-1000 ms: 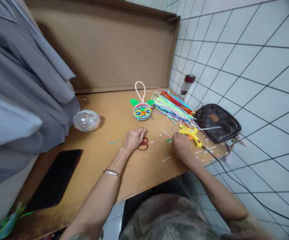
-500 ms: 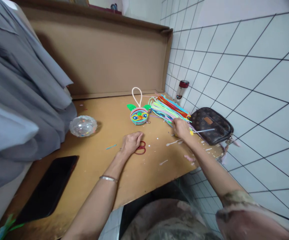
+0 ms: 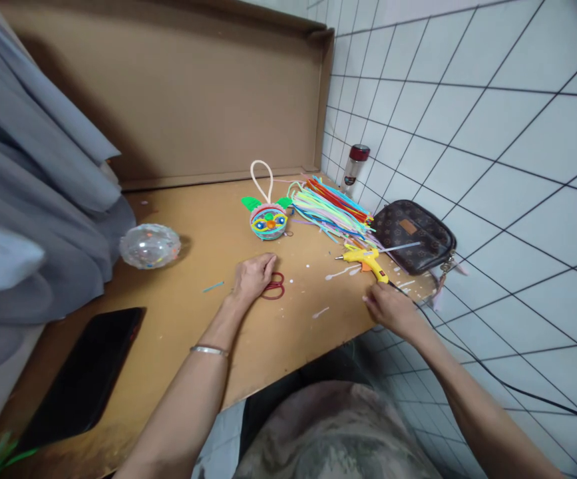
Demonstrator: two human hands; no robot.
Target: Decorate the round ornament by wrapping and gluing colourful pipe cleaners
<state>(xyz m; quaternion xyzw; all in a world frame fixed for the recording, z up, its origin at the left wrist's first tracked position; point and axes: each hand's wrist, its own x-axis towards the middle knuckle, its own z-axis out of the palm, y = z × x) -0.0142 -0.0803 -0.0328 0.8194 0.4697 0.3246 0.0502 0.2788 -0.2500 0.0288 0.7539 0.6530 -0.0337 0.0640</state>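
Note:
My left hand [image 3: 255, 275] rests on the table with its fingers curled closed, just left of the red scissors' handles [image 3: 275, 286]. Whatever lies inside its fingers is hidden. At the right front edge of the table is my right hand [image 3: 385, 307], closed, its fingertips near the handle end of a yellow glue gun [image 3: 367, 257]; what it pinches is too small to tell. A decorated clear ball [image 3: 269, 222] with green ears and a white loop stands beyond my left hand. Colourful pipe cleaners [image 3: 333, 209] lie in a bundle behind the glue gun.
A clear ball [image 3: 151, 246] sits at the left, near a grey curtain [image 3: 48, 159]. A black phone [image 3: 86, 372] lies front left. Right are a brown bag [image 3: 412, 234], a red-capped bottle [image 3: 356, 166] and a black cord. White scraps dot the wooden table [image 3: 188, 346].
My right hand has moved from the pipe cleaners toward the front edge, uncovering the yellow glue gun. The pink piece near that edge is now out of sight. The view has shifted slightly.

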